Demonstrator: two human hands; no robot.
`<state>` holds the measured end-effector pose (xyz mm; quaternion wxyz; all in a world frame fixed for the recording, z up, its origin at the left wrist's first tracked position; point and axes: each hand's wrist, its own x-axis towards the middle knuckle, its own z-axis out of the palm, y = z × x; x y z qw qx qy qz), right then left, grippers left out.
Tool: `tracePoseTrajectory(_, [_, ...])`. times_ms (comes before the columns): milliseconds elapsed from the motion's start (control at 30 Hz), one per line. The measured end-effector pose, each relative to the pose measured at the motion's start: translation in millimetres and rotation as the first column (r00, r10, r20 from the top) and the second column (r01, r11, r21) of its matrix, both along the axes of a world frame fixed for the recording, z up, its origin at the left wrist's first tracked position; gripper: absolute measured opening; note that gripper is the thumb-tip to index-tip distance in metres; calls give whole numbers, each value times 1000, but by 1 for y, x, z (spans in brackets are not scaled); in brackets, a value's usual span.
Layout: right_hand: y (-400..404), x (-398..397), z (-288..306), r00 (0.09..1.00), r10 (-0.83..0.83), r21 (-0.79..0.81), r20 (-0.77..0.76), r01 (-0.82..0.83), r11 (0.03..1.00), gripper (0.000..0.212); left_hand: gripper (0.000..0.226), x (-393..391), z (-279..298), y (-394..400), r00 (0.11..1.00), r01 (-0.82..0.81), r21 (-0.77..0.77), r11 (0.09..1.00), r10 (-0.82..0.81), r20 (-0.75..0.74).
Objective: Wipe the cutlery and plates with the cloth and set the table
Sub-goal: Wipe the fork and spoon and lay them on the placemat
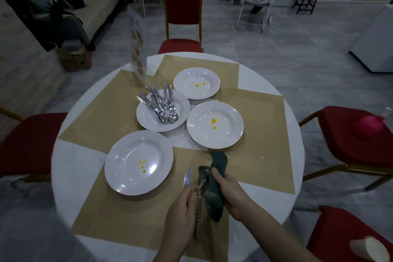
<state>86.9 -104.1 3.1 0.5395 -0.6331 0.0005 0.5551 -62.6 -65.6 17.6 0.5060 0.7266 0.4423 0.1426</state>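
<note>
We see the left hand gripping a cutlery handle at the near table edge. The right hand clutches the cloth against that piece. A knife lies beside the near plate; the remaining cutlery is piled in the middle plate.

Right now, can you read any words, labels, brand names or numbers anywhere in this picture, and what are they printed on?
No text can be read.
Standing menu card at the table's far left: rows of round pictures, any wording too blurred to read.
Cardboard box on the floor: dark marks, too small and dim to read.
Plates, cutlery and cloth: no print visible.
</note>
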Motion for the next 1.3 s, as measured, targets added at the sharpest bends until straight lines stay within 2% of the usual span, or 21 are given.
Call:
tracePoseTrajectory(133, [2, -14, 0, 999, 13, 33, 36, -14, 999, 38, 22, 4, 0, 10, 993, 7, 196, 981, 17, -120])
tracePoseTrajectory(267, [6, -9, 1, 992, -52, -3, 114, 53, 999, 35, 26, 3, 2, 2, 993, 60, 247, 967, -33, -112])
tracePoseTrajectory(367, [8, -10, 1, 986, -52, -47, 161, 60, 997, 33, 26, 9, 2, -7, 992, 100, 246, 964, -77, -100])
tracePoseTrajectory(467, [7, -19, -1, 987, -33, -45, 155, 40, 998, 33, 24, 11, 6, 3, 998, 27, 217, 976, -15, -57])
tracePoseTrajectory(600, [7, -8, -1, 982, -109, -39, 153, 117, 992, 30, 22, 8, 11, 3, 999, 49, 163, 985, -52, 10])
tracePoseTrajectory(667, [6, -2, -1, 976, -129, -54, 176, 140, 989, 29, 23, 8, 10, 1, 997, 73, 159, 985, -75, 11])
tracePoseTrajectory(833, [3, -17, -5, 987, -115, -26, 115, 118, 993, 24, 24, 14, 5, 1, 998, 61, 126, 990, -58, -30])
tracePoseTrajectory(967, [1, 6, -3, 963, -193, -75, 187, 210, 975, 26, 23, 10, 3, -9, 996, 92, 118, 989, -90, -23])
tracePoseTrajectory(1033, [-1, 8, 0, 975, -137, -47, 177, 147, 988, 29, 23, 11, 2, -9, 997, 74, 89, 993, -73, -23])
tracePoseTrajectory(1133, [-3, -3, 2, 998, 24, 21, 61, -25, 999, 32, 23, 18, 1, -5, 1000, 7, 44, 999, -7, 4])
tracePoseTrajectory(1200, [-5, -4, 3, 999, 37, 21, 19, -37, 999, 29, 24, 20, 4, -3, 1000, -9, 23, 1000, 9, 18])
tracePoseTrajectory(1300, [-10, 10, 5, 990, 21, 10, 141, -22, 1000, 28, 24, 16, 6, -6, 1000, 8, 37, 999, -9, 26])
